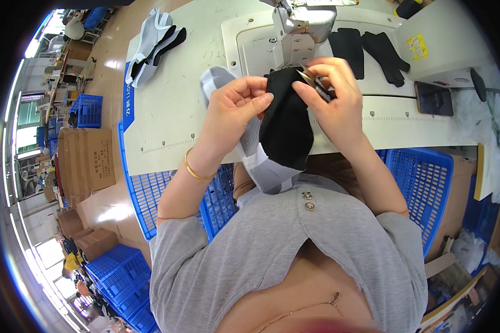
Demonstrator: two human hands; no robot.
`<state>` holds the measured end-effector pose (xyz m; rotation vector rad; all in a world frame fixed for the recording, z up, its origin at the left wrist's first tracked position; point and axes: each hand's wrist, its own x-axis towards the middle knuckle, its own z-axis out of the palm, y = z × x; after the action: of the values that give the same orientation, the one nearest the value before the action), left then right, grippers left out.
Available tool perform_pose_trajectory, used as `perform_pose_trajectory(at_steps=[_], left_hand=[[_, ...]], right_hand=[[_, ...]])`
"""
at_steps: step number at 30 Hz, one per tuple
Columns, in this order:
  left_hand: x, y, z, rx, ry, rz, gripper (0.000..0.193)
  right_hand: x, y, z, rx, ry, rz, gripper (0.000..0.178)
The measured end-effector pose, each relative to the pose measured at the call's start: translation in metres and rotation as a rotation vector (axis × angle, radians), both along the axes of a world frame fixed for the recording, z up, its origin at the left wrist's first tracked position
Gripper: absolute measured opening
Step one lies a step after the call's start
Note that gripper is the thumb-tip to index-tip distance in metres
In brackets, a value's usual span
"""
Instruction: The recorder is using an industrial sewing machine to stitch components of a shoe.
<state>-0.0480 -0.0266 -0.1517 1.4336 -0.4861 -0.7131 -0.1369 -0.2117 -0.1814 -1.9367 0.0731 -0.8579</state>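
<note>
Black fabric piece [286,125] between both hands

Just beyond the grip sits the sewing machine [303,22], its head right above the pinch. To the right of the grip, black gloves [372,50] lie flat on the machine bed, with a dark phone [433,99] further right. Far off to the upper left rests a pile of grey-and-black pieces [155,41] on the white table [166,105]. Below the grip, blue plastic crates [422,177] flank both sides; a cardboard box [86,161] stands well left.
</note>
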Motion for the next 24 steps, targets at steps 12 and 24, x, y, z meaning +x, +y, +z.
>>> perform_pose_trajectory(at_steps=[12,24], left_hand=[[-0.003,-0.011,-0.008,-0.027,-0.055,-0.01,0.021],[-0.008,-0.016,-0.009,-0.052,-0.023,-0.005,0.02]], right_hand=[[0.001,-0.007,-0.008,-0.511,-0.144,-0.043,0.03],[0.004,-0.01,-0.013,-0.483,-0.183,-0.018,0.031]])
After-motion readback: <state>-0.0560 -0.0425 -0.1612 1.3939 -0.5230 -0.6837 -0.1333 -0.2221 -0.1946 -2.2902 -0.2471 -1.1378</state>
